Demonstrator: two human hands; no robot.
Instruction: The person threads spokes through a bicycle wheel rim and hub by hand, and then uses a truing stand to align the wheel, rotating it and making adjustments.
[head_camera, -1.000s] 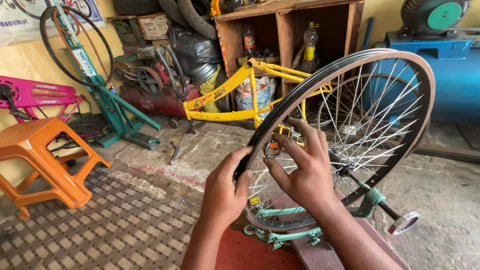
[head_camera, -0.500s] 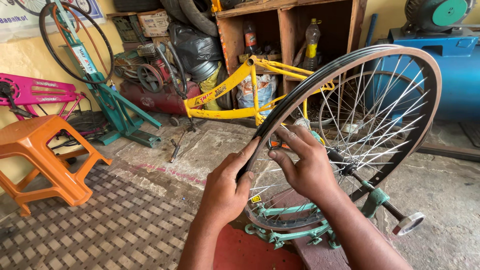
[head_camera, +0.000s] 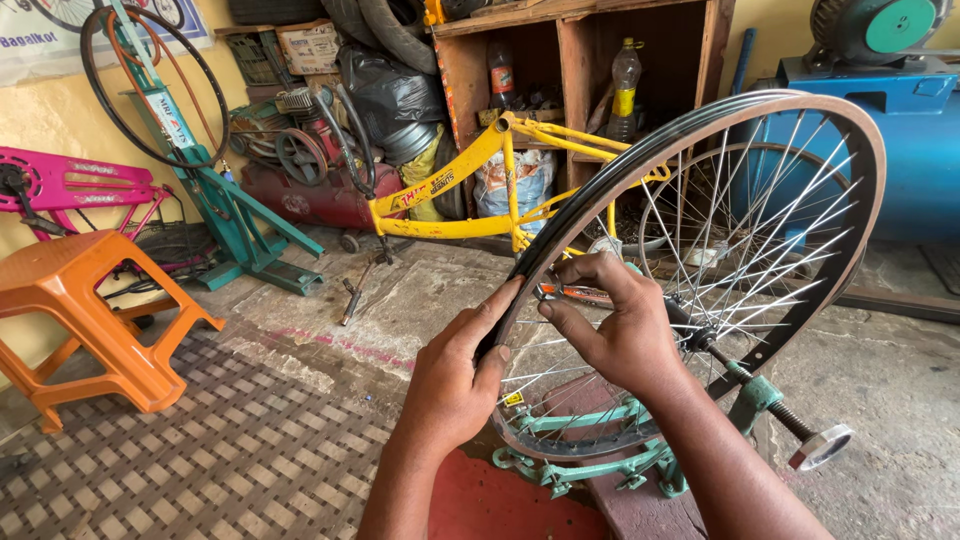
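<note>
Two hands on one bicycle wheel (head_camera: 700, 270), which fills the centre and right of the frame, standing upright in a green truing stand (head_camera: 600, 455) at bottom centre, axle held on the stand's arm. Behind it, upper centre: yellow bike frame (head_camera: 470, 190) leaning at a wooden shelf unit (head_camera: 580, 60); blue machine (head_camera: 900, 140) at upper right; green repair stand (head_camera: 220, 210) with a bare tyre hoop at upper left; orange plastic stool (head_camera: 90, 320) at left edge. Left hand (head_camera: 455, 380) is clamped on the tyre and rim at the wheel's lower-left arc, thumb up along the tyre, fingers wrapped behind. Right hand (head_camera: 615, 325) sits just inside the rim among the spokes (head_camera: 760, 240), fingers closed together around something small and orange-silver near the rim; cannot tell whether it's a spoke key or a reflector, the fingers cover it. My read: spoke/rim work at that spot. To do it well: keep the left hand firm so the rim doesn't swing in the stand, work small increments with the right, keep knuckles out of neighbouring spokes, and check rim run against the stand after each tweak. Risk is over-turning one nipple and pulling the rim sideways.
</note>
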